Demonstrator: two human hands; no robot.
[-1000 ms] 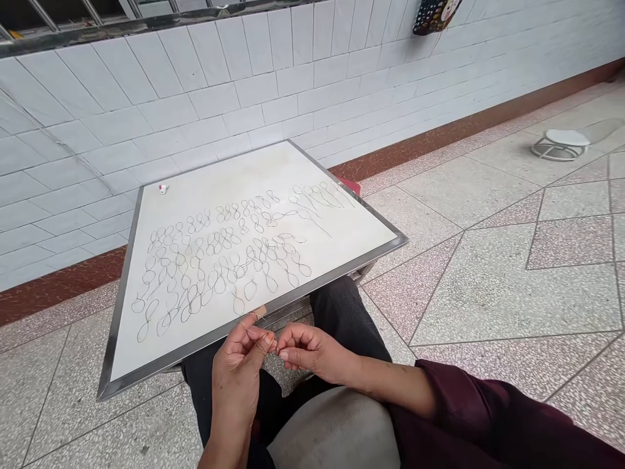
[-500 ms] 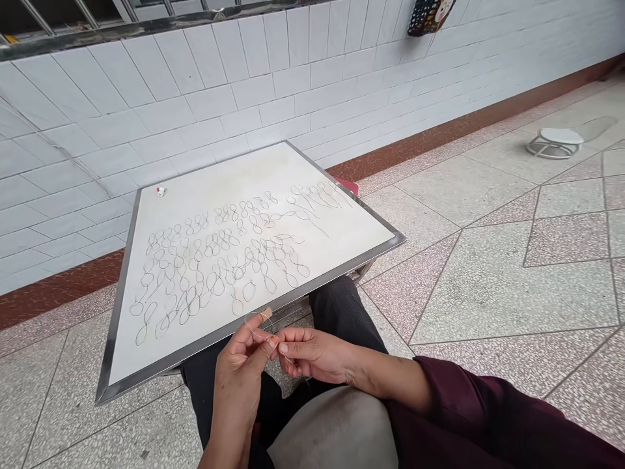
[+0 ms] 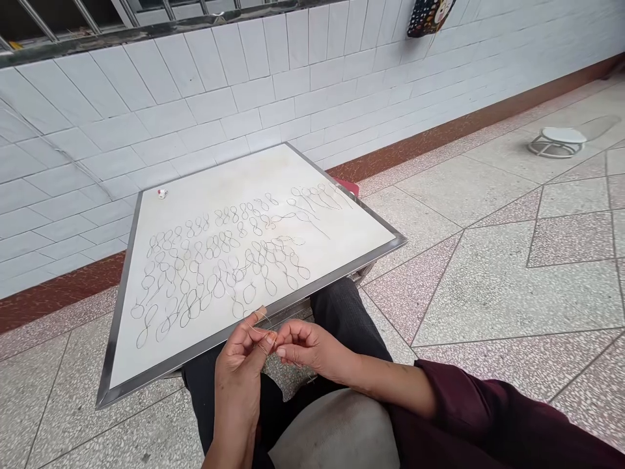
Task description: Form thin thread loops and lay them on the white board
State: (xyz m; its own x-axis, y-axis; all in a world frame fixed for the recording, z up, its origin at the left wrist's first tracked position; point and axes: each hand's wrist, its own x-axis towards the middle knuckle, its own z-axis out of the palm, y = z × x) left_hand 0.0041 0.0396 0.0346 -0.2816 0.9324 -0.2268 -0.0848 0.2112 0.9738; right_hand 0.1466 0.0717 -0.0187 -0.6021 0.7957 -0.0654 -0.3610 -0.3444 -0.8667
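Above my lap, close to the table's near edge, my left hand pinches a thin looped wire between thumb and finger. A tan wrap covers the tip of one of its fingers. Touching it from the right, my right hand grips the same wire with its fingertips. A loose end shows below the right fingers. On the white table in front lie rows of thin wire loops, many twisted into figure-eight shapes. Whether the strand is wire or stiff thread is hard to tell.
The table has a metal edge and stands against a white tiled wall. A small red-and-white object sits at its far left corner. A low white stool is on the floor far right. A patterned bag hangs on the wall.
The loop at my left fingers looks narrower and flatter than before. My right hand has shifted and tilted slightly, its fingertips still against the left ones. The loops on the table are unchanged.
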